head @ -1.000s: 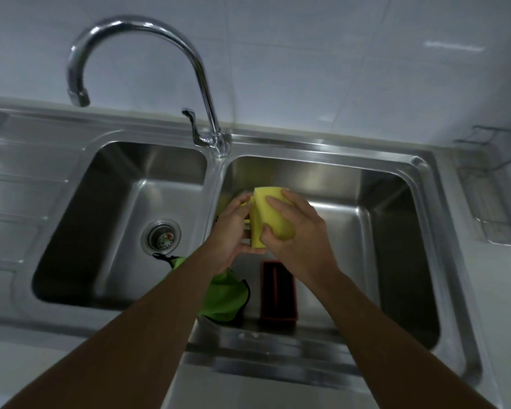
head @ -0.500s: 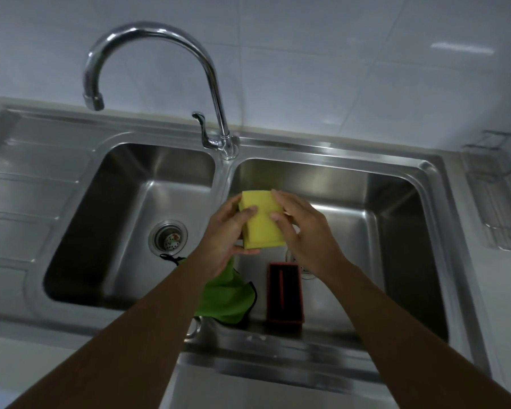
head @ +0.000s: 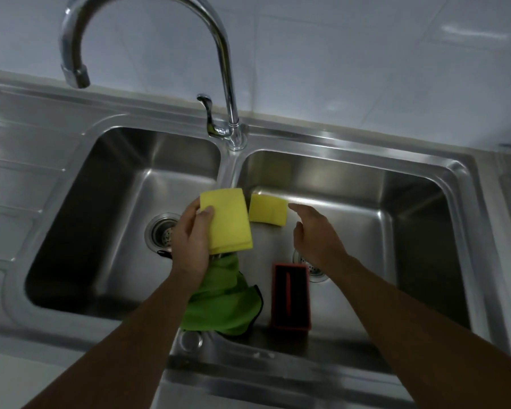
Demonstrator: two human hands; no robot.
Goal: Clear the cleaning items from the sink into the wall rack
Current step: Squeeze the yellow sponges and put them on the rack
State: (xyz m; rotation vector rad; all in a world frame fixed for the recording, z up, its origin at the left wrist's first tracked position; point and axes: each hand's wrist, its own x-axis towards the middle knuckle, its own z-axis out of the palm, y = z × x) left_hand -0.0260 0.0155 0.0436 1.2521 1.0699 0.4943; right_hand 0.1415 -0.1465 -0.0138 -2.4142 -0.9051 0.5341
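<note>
Seen from the head camera, a double steel sink [head: 351, 149] fills the frame, with the tap [head: 219, 54] rising at its back edge. The left hand [head: 191, 239] pinches a yellow sponge [head: 227, 219] above the divider between the basins: thumb on its front face, fingers behind its left edge, long axis running upright, away from the viewer. A second yellow sponge [head: 268, 211] sits just to its right, over the right basin's back left corner, long axis sideways. The right hand [head: 314, 234] is open and holds nothing, fingertips just beside that second sponge, apart from it. A green cloth [head: 222, 302] and red holder [head: 291, 299] lie at the right basin's front edge.
</note>
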